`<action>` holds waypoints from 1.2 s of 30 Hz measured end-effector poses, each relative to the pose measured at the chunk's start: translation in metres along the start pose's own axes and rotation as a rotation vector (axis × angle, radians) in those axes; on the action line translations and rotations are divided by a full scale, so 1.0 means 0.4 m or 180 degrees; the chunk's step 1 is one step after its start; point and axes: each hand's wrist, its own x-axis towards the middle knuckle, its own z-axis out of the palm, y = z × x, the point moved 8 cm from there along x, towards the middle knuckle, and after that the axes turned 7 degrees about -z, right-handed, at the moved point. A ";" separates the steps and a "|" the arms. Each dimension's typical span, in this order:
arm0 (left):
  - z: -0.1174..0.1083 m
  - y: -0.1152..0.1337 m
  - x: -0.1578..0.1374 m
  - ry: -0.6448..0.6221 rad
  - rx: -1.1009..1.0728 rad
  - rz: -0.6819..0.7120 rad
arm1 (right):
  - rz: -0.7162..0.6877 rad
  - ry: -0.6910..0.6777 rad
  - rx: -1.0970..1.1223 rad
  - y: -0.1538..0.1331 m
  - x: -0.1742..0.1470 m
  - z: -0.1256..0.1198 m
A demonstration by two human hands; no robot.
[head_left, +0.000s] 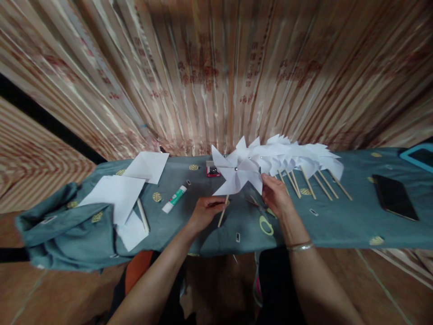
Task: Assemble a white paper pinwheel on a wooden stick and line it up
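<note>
A white paper pinwheel (232, 177) with a pin at its centre is held up over the table. My left hand (207, 211) pinches its wooden stick (221, 217) below the blades. My right hand (275, 193) has its thumb and fingers closed at the tip of the pinwheel's right blade. Behind it and to the right, several more paper pinwheels (304, 155) lie overlapping in a row, their sticks pointing toward me. Scissors with yellow-green handles (266, 225) lie under my hands, partly hidden by the right one. Just left of the pinwheel is a small red box (213, 170) with dark contents.
A glue stick (174, 199) lies left of centre. Sheets of white paper (117, 194) and a white pen-like stick (142, 215) are farther left, on bunched cloth. A dark phone (395, 197) and a blue-edged device (419, 155) occupy the right. A patterned curtain (216, 81) hangs behind the table.
</note>
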 end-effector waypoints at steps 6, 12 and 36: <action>-0.012 -0.004 0.004 0.0137 -0.0098 -0.0041 | 0.0193 -0.0201 -0.0013 0.011 -0.015 0.029; -0.018 -0.008 0.007 0.0245 -0.0296 -0.0076 | 0.0512 -0.0363 -0.0036 0.043 -0.035 0.057; 0.002 0.007 0.004 0.0139 -0.0257 0.0073 | 0.0590 -0.1163 -0.0486 0.072 -0.082 0.136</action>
